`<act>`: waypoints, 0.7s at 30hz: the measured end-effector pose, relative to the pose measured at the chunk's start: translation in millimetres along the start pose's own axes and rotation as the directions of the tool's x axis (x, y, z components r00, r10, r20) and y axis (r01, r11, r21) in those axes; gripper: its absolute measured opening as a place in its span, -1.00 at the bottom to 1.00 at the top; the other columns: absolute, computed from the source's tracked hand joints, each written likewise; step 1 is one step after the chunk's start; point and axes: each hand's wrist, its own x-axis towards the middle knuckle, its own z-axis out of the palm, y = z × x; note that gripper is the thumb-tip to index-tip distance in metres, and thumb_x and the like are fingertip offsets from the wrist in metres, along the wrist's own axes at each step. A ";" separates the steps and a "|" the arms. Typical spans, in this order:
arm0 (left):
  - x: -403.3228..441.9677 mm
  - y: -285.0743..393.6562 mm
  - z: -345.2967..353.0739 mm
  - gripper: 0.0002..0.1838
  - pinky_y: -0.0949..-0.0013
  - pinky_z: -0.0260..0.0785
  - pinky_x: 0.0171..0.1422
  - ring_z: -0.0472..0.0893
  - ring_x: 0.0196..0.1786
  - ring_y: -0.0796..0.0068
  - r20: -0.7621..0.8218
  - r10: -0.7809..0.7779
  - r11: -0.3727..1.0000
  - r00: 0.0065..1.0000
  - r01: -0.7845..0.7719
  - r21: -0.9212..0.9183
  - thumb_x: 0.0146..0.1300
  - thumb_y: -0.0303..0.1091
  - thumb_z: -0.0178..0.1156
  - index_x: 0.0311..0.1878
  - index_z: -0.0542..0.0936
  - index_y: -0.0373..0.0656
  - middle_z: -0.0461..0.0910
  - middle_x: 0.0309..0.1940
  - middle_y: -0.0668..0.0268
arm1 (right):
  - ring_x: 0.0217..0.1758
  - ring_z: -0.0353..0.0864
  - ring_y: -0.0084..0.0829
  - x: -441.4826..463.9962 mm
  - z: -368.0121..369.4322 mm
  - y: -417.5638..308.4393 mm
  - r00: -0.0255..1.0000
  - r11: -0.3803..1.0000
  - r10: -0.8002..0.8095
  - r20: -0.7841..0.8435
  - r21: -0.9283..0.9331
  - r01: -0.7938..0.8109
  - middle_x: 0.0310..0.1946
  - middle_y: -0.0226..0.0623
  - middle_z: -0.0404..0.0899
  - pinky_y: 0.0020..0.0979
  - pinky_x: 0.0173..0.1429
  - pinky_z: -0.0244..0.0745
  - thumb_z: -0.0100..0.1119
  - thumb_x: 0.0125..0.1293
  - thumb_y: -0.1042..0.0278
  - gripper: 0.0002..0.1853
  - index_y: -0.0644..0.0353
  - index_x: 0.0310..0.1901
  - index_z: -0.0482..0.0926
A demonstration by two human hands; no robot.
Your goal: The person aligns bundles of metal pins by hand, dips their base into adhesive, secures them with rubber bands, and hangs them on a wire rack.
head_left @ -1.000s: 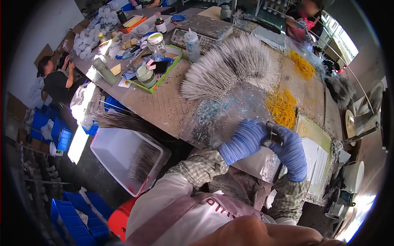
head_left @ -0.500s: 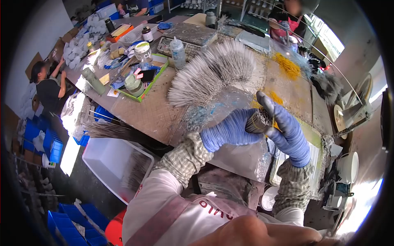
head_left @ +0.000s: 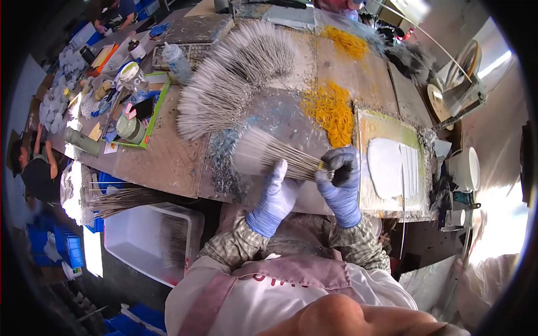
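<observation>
A white bin [head_left: 131, 235] stood at the near left, below the table [head_left: 162, 162]. Farther off, pale-tipped stalks [head_left: 241, 73] lay fanned. The held bundle [head_left: 280, 155] slanted above the table's near part, its pale tips leftward. The left hand [head_left: 274, 199] touched its near side, thumb raised, the other fingers' spread unclear. The right hand [head_left: 343, 182] pinched its right end at a yellow band [head_left: 320, 166], near loose yellow rings [head_left: 334, 115].
</observation>
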 end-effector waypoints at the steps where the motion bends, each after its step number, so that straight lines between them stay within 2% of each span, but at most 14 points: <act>1: -2.5 10.5 8.9 -0.45 0.17 0.42 0.36 0.57 0.18 0.31 -0.009 0.037 0.993 0.999 -0.036 0.111 0.37 -0.17 0.28 0.32 0.40 -0.20 0.52 0.18 0.21 | 0.00 0.45 -0.44 -11.8 -0.2 10.9 0.998 0.997 0.056 0.034 0.049 -0.058 -0.09 -0.28 0.40 -0.39 0.14 0.44 0.50 0.11 0.52 -0.54 0.10 -0.12 0.33; 2: -4.8 13.9 5.0 -0.45 0.17 0.42 0.36 0.57 0.18 0.31 -0.018 0.022 0.993 1.000 -0.020 0.113 0.37 -0.17 0.28 0.32 0.40 -0.20 0.52 0.18 0.21 | 0.05 0.46 -0.42 -23.5 -1.0 22.0 0.992 0.989 0.107 0.070 0.098 -0.113 -0.05 -0.27 0.41 -0.36 0.19 0.45 0.54 0.09 0.49 -0.50 0.10 -0.09 0.34; 4: -8.1 20.9 -2.6 -0.41 0.14 0.44 0.33 0.57 0.20 0.29 0.059 0.103 0.831 0.993 -0.118 0.543 0.30 -0.26 0.37 0.31 0.40 -0.25 0.54 0.16 0.19 | 0.20 0.53 -0.27 -50.3 -4.4 45.1 0.954 0.964 0.250 0.164 0.047 -0.260 0.23 -0.09 0.45 -0.26 0.29 0.47 0.55 0.10 0.43 -0.28 0.18 0.26 0.33; 5: -8.5 15.6 -30.6 -0.38 0.14 0.44 0.32 0.55 0.23 0.30 0.121 0.063 0.717 0.991 -0.129 0.685 0.24 -0.33 0.42 0.32 0.42 -0.23 0.55 0.16 0.19 | 0.19 0.56 -0.21 -67.8 -7.1 67.4 0.957 0.971 0.227 0.180 -0.122 -0.208 0.23 -0.06 0.47 -0.24 0.27 0.48 0.52 0.14 0.35 -0.27 0.20 0.29 0.32; 6: -16.9 25.1 -20.7 -0.39 0.18 0.42 0.33 0.56 0.22 0.28 0.299 0.086 0.078 0.950 -0.306 0.949 0.21 -0.32 0.43 0.31 0.46 -0.20 0.57 0.18 0.17 | 0.17 0.59 -0.15 -81.3 -9.1 81.6 0.957 0.946 0.212 0.199 -0.286 -0.150 0.23 -0.02 0.49 -0.22 0.26 0.49 0.49 0.18 0.27 -0.26 0.21 0.33 0.31; 7: -5.9 18.3 -39.7 -0.37 0.20 0.42 0.32 0.57 0.22 0.25 0.526 -0.028 -0.225 0.850 -0.518 0.825 0.16 -0.31 0.45 0.29 0.47 -0.19 0.57 0.18 0.15 | 0.18 0.60 -0.08 -82.5 -11.1 83.8 0.930 0.849 0.216 0.297 -0.527 -0.029 0.19 -0.02 0.54 -0.18 0.27 0.49 0.40 0.24 0.15 -0.32 0.22 0.32 0.36; 8: 6.3 7.4 -66.2 -0.36 0.22 0.41 0.32 0.57 0.21 0.21 0.679 -0.209 -0.464 0.704 -0.683 0.565 0.11 -0.30 0.47 0.27 0.49 -0.18 0.57 0.18 0.13 | 0.19 0.60 -0.10 -94.4 -11.3 99.6 0.908 0.830 0.295 0.298 -0.550 -0.089 0.24 -0.09 0.52 -0.18 0.26 0.49 0.36 0.25 0.13 -0.34 0.19 0.33 0.40; 10: -2.4 1.0 -70.7 -0.36 0.19 0.40 0.32 0.56 0.19 0.10 0.586 -0.191 -0.431 0.788 -0.603 0.671 0.08 -0.21 0.48 0.23 0.50 -0.18 0.57 0.15 0.09 | 0.25 0.55 -0.16 -95.5 -11.9 102.2 0.807 0.710 0.519 0.280 -0.667 -0.225 0.26 -0.16 0.53 -0.19 0.34 0.43 0.31 0.27 0.14 -0.39 0.15 0.33 0.44; 12: -9.7 -0.3 -68.4 -0.36 0.15 0.39 0.32 0.56 0.17 0.07 0.425 -0.088 -0.159 0.901 -0.434 0.887 0.07 -0.16 0.49 0.21 0.53 -0.15 0.56 0.13 0.11 | 0.28 0.53 -0.20 -107.8 -16.6 111.1 0.814 0.775 0.502 0.293 -0.570 -0.273 0.25 -0.19 0.54 -0.20 0.38 0.39 0.27 0.30 0.13 -0.43 0.13 0.32 0.46; 16: -8.7 8.0 -66.8 -0.38 0.14 0.40 0.31 0.56 0.16 0.09 0.478 -0.086 -0.179 0.874 -0.486 0.855 0.06 -0.17 0.50 0.19 0.54 -0.13 0.56 0.12 0.15 | 0.35 0.46 -0.29 -126.9 -17.1 126.9 0.823 0.857 0.491 0.286 -0.329 -0.397 0.25 -0.25 0.55 -0.19 0.49 0.27 0.14 0.38 0.07 -0.49 0.09 0.29 0.49; 18: -6.5 7.9 -66.8 -0.38 0.16 0.41 0.29 0.58 0.15 0.12 0.561 -0.200 -0.337 0.803 -0.594 0.730 0.05 -0.19 0.51 0.19 0.55 -0.14 0.58 0.12 0.16 | 0.32 0.49 -0.28 -116.3 -15.1 109.8 0.783 0.830 0.557 0.277 -0.204 -0.518 0.24 -0.23 0.56 -0.19 0.49 0.28 0.10 0.40 0.11 -0.52 0.10 0.28 0.48; 19: -9.4 12.6 -48.9 -0.39 0.17 0.41 0.31 0.59 0.17 0.16 0.527 -0.173 -0.200 0.832 -0.554 0.808 0.07 -0.19 0.49 0.20 0.57 -0.14 0.61 0.12 0.17 | 0.26 0.53 -0.25 -110.4 -5.4 97.5 0.784 0.802 0.593 0.185 -0.047 -0.595 0.16 -0.20 0.61 -0.18 0.42 0.33 0.13 0.37 0.13 -0.57 0.10 0.21 0.54; 20: -5.4 13.2 -51.3 -0.39 0.17 0.41 0.31 0.59 0.17 0.16 0.529 -0.176 -0.203 0.830 -0.556 0.806 0.07 -0.19 0.49 0.20 0.57 -0.14 0.61 0.12 0.17 | 0.19 0.58 -0.22 -103.5 -1.3 96.1 0.772 0.764 0.627 0.100 0.114 -0.635 0.08 -0.18 0.65 -0.17 0.35 0.39 0.16 0.33 0.16 -0.61 0.10 0.13 0.59; 21: -3.3 13.9 -55.8 -0.40 0.17 0.41 0.32 0.59 0.18 0.18 0.556 -0.208 -0.306 0.805 -0.593 0.745 0.09 -0.19 0.49 0.20 0.57 -0.13 0.62 0.13 0.17 | 0.02 0.61 -0.16 -100.9 -13.2 100.5 0.935 0.769 0.272 0.227 -0.635 -0.070 -0.13 -0.16 0.68 -0.18 0.14 0.45 0.22 0.24 0.18 -0.72 0.10 -0.07 0.66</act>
